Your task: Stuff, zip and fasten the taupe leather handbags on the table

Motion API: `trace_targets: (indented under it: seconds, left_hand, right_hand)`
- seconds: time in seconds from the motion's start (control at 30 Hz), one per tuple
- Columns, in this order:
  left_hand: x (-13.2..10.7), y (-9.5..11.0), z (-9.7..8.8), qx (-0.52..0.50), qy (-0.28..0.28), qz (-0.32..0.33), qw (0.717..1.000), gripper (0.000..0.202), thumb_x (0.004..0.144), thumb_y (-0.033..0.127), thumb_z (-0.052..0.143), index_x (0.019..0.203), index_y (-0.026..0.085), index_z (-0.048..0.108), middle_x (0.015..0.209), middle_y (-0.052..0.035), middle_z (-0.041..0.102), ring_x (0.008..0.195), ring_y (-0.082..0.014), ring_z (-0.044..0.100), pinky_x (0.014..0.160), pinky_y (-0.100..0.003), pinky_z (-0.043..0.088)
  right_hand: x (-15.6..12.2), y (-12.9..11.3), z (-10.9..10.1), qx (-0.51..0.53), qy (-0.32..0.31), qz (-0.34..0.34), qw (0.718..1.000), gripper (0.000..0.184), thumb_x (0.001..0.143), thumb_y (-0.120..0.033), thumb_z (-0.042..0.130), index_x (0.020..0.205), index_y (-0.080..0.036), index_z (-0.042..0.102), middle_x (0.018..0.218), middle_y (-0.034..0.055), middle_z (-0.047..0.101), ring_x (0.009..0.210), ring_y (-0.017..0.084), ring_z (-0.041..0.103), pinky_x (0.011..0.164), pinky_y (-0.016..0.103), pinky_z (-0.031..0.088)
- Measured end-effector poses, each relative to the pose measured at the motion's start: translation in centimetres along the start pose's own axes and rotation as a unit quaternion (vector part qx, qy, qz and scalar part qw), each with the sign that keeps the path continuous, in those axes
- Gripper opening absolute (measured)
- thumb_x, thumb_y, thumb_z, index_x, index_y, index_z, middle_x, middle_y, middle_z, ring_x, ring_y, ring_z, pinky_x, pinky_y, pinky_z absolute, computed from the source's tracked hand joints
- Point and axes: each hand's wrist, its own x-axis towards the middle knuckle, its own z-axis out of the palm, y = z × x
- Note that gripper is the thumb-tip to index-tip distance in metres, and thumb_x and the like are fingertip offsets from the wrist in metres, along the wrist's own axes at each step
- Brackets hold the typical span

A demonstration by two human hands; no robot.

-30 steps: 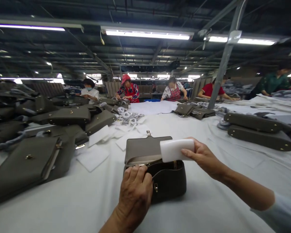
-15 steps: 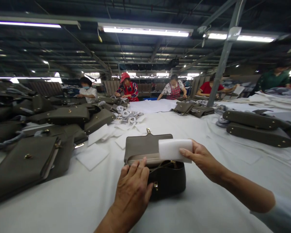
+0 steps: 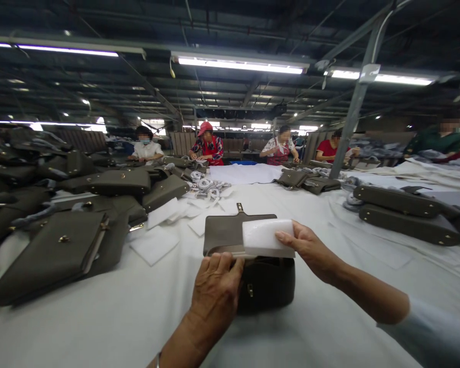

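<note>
A dark olive handbag [image 3: 268, 291] stands in front of me, its flap [image 3: 224, 230] thrown back and a metal clasp on its front. My left hand [image 3: 216, 283] is closed on the left side of the bag's mouth, fingers hooked over the rim; the fingertips are partly hidden. Between the thumb and fingers of my right hand [image 3: 310, 248] is a folded white foam sheet [image 3: 264, 236]. The sheet sits over the right part of the mouth, in front of the flap, and hides some of the opening.
Olive bags [image 3: 53, 250] are piled on the left, more bags [image 3: 402, 217] on the right. Loose white sheets [image 3: 155, 245] and wrapped straps [image 3: 207, 186] lie beyond my left hand. A metal post [image 3: 354, 107] rises at the right. Several people work across the white-covered table [image 3: 111, 317].
My right hand has brought the foam sheet slightly left and closer over the bag's mouth. The left hand's fingers have curled from stretched out to hooked over the rim.
</note>
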Motion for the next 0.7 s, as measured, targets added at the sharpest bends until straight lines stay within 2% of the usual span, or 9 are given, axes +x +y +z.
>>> trace_targets:
  seconds: [0.07,0.1,0.17,0.27,0.37,0.47,0.53,0.6,0.7]
  left_hand:
    - [0.2,-0.2,0.6,0.015,0.042,0.035,0.998,0.031,0.087,0.014,0.051,0.116,0.024,0.057,0.092,-0.0047,0.057,0.087,-0.0224,0.048,0.077,-0.038,0.041]
    - [0.3,-0.3,0.8,0.019,0.042,0.045,0.998,0.030,0.087,0.013,0.050,0.114,0.022,0.057,0.092,-0.0050,0.057,0.087,-0.0223,0.049,0.077,-0.038,0.041]
    - [0.7,-0.1,0.7,0.014,0.013,0.039,0.999,0.027,0.083,0.012,0.054,0.109,0.019,0.058,0.095,-0.0065,0.057,0.091,-0.0237,0.049,0.079,-0.038,0.044]
    - [1.3,0.6,-0.2,0.006,-0.038,-0.009,0.999,0.023,0.076,0.012,0.059,0.099,0.016,0.058,0.098,-0.0080,0.056,0.095,-0.0261,0.049,0.082,-0.039,0.045]
    - [1.6,1.4,-1.5,0.018,-0.077,-0.030,0.996,0.014,0.074,0.013,0.061,0.088,0.017,0.057,0.092,-0.0076,0.058,0.091,-0.0268,0.050,0.079,-0.040,0.045]
    - [2.0,1.7,-2.4,0.028,-0.118,-0.021,0.992,0.011,0.073,0.015,0.061,0.083,0.017,0.058,0.086,-0.0071,0.062,0.091,-0.0274,0.052,0.080,-0.042,0.044]
    - [2.3,1.7,-2.7,0.020,-0.139,-0.016,0.990,0.011,0.072,0.017,0.062,0.083,0.017,0.059,0.088,-0.0068,0.066,0.098,-0.0288,0.053,0.085,-0.044,0.042]
    - [2.3,1.7,-2.8,0.002,-0.152,-0.015,0.988,0.018,0.071,0.017,0.062,0.088,0.018,0.061,0.100,-0.0065,0.068,0.115,-0.0314,0.049,0.093,-0.047,0.038]
    - [2.2,1.6,-2.4,-0.012,-0.187,-0.022,0.982,0.033,0.068,0.017,0.059,0.101,0.021,0.064,0.123,-0.0046,0.062,0.134,-0.0340,0.032,0.102,-0.051,0.031]
  right_hand:
    - [0.1,0.6,0.2,-0.007,0.008,-0.008,1.000,0.042,0.082,-0.046,0.065,0.108,-0.015,0.055,0.096,0.0049,0.065,0.085,0.016,0.058,0.074,0.028,0.047]
    - [0.1,0.9,0.4,-0.011,0.014,-0.010,1.000,0.041,0.081,-0.046,0.065,0.106,-0.015,0.054,0.095,0.0047,0.064,0.085,0.016,0.058,0.073,0.028,0.048]
    - [0.0,1.2,0.6,-0.015,0.021,-0.004,1.000,0.039,0.081,-0.047,0.064,0.101,-0.015,0.053,0.091,0.0045,0.063,0.080,0.017,0.059,0.068,0.030,0.050]
    - [-0.3,1.2,0.7,0.006,0.035,0.008,0.999,0.036,0.081,-0.047,0.062,0.095,-0.016,0.050,0.086,0.0037,0.060,0.072,0.017,0.058,0.058,0.031,0.051]
    - [-0.5,1.0,0.6,0.035,0.068,0.008,0.997,0.035,0.080,-0.045,0.064,0.093,-0.017,0.049,0.084,0.0029,0.059,0.069,0.016,0.058,0.057,0.030,0.052]
    - [-0.8,1.0,0.4,0.053,0.070,0.015,0.996,0.037,0.078,-0.046,0.065,0.095,-0.017,0.050,0.085,0.0035,0.060,0.069,0.016,0.058,0.057,0.030,0.052]
    - [-1.1,1.1,0.3,0.054,0.054,0.010,0.997,0.040,0.078,-0.047,0.065,0.099,-0.017,0.049,0.086,0.0037,0.060,0.070,0.016,0.058,0.058,0.030,0.051]
    - [-1.2,1.2,0.2,0.043,0.032,-0.005,0.999,0.041,0.080,-0.047,0.063,0.103,-0.016,0.048,0.088,0.0035,0.060,0.072,0.016,0.057,0.058,0.030,0.051]
    - [-0.8,1.2,0.2,-0.068,0.026,-0.037,0.997,0.033,0.081,-0.042,0.058,0.099,-0.017,0.047,0.087,0.0023,0.058,0.075,0.016,0.055,0.061,0.028,0.048]
